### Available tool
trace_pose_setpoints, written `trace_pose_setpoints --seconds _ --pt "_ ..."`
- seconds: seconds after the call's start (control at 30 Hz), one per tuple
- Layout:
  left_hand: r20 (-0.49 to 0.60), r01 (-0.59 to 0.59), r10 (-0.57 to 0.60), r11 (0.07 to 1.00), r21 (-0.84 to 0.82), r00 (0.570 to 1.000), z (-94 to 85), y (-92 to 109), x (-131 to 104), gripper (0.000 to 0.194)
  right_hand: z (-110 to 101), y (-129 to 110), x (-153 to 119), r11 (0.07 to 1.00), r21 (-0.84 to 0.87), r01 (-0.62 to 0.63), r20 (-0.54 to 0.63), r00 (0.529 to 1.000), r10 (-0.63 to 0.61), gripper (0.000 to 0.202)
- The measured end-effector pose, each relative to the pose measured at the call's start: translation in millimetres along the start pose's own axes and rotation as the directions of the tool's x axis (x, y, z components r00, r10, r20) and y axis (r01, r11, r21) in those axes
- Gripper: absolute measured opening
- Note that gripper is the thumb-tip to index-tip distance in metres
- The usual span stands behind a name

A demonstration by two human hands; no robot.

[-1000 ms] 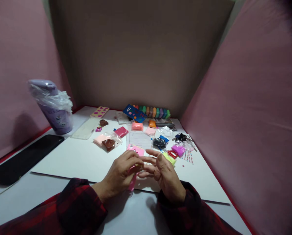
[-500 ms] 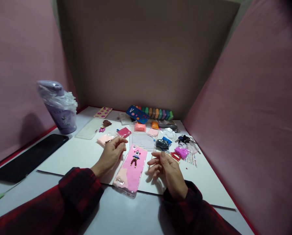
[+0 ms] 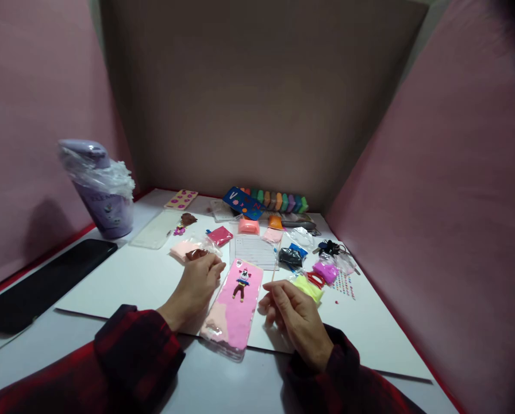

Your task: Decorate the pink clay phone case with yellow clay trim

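A phone case [image 3: 245, 322] lies tilted between my hands, its back coated in pink clay with a pale peach patch. On its upper part sits a small clay figure [image 3: 241, 286] with a white head, blue top and brown legs. My left hand [image 3: 193, 290] is on the case's left, loosely curled and open, near a clear bag of brown clay [image 3: 196, 254]. To the right of the case, my right hand [image 3: 295, 317] is open with bent fingers, thumb close to the index finger. A thin stick [image 3: 275, 267] shows just beyond its fingertips; neither hand visibly holds anything.
Several clay packets surround the lined paper [image 3: 252, 251], including yellow [image 3: 308, 288] and black [image 3: 290, 257]. Red-handled scissors [image 3: 315, 279], keys [image 3: 329, 248] and sticker gems [image 3: 344, 286] lie right. At left are a purple bottle [image 3: 106, 201], black tray-like slab [image 3: 46, 282] and clear case [image 3: 154, 229].
The view has shifted slightly. My left hand has lowered a little, uncovering the brown clay bag. My right hand has moved down, its thumb nearer the index finger, and the yellow packet shows more.
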State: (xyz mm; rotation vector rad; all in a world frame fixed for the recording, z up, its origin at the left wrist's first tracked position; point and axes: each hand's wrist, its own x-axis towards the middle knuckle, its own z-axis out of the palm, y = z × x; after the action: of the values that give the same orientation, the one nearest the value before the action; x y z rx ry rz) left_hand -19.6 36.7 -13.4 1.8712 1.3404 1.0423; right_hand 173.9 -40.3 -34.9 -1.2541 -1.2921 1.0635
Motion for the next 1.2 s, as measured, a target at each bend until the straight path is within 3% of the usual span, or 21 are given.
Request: trace_pose_setpoints --seconds 0.17,0.37,0.53,0.63,0.8,1.03,1.2 --pt "0.064 0.006 -0.013 0.994 0.11 0.998 -1.8 2 -5 0.028 -1 -8 1 0.987 -0.13 0.098 0.001 0.995 -0.099 0.034" --pt "0.131 0.023 -0.041 0.991 0.135 0.991 -3.3 5 -8 0.028 -2 -10 1 0.97 -0.218 0.111 -0.014 0.993 -0.117 0.034" --pt "0.223 0.026 -0.035 0.999 0.042 0.974 -1.3 4 -10 0.03 -3 -8 1 0.954 -0.264 0.141 -0.019 0.988 -0.152 0.03" --pt "0.167 0.081 -0.067 0.994 -0.077 0.984 1.0 0 -11 0.031 -6 -7 0 0.91 -0.361 0.205 -0.016 0.974 -0.225 0.026" --pt "0.098 0.122 -0.105 0.975 -0.188 0.99 1.5 -5 -10 0.02 -12 -6 5 0.754 -0.584 0.3 0.007 0.931 -0.365 0.017" --pt "0.044 0.14 -0.135 0.977 -0.163 0.99 0.9 -8 -7 0.026 -5 -10 19 0.41 -0.907 0.096 0.012 0.979 -0.204 0.011" --pt "0.04 0.188 -0.184 0.951 -0.246 0.982 2.2 -9 -8 0.028 -11 -13 21 0.279 -0.96 0.009 -0.035 0.988 -0.152 0.018"
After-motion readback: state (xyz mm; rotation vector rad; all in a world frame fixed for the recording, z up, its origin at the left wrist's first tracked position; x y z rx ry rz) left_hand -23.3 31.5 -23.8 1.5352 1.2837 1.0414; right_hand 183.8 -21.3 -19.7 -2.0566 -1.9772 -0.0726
